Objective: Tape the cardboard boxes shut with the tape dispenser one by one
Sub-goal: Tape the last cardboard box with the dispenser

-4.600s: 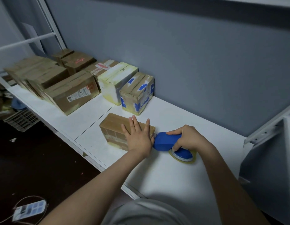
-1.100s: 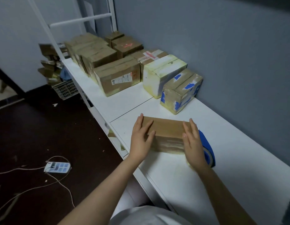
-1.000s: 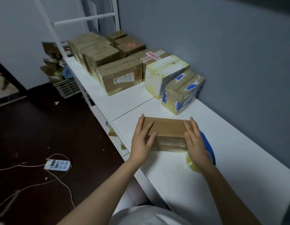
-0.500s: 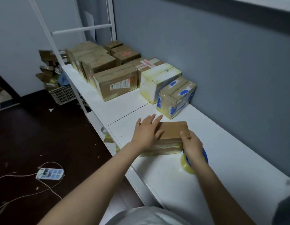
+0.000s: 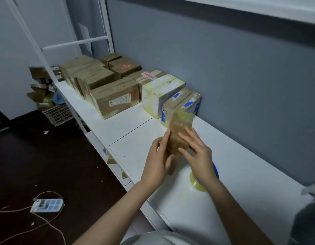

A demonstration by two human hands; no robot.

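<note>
The small box (image 5: 180,131) no longer lies flat on the shelf (image 5: 132,128). Half a second ago it rested there under both hands; now it is raised and turned on end, its long side pointing up, just in front of the blue-patched box (image 5: 183,103). The left hand (image 5: 157,161) grips its lower left edge, with the fingers wrapped along that side and the thumb on the near face. The right hand (image 5: 197,152) lies against the right side with its fingers straight and spread, steadying rather than clasping. Neither hand holds the tape dispenser (image 5: 199,183). It lies on the shelf, nearer the person than the blue-patched box and partly hidden under the right wrist. I judge that this box is taped and is being checked or carried off to join the row of boxes (image 5: 103,89) left of the blue-patched box. A fresh box would come next.
</note>
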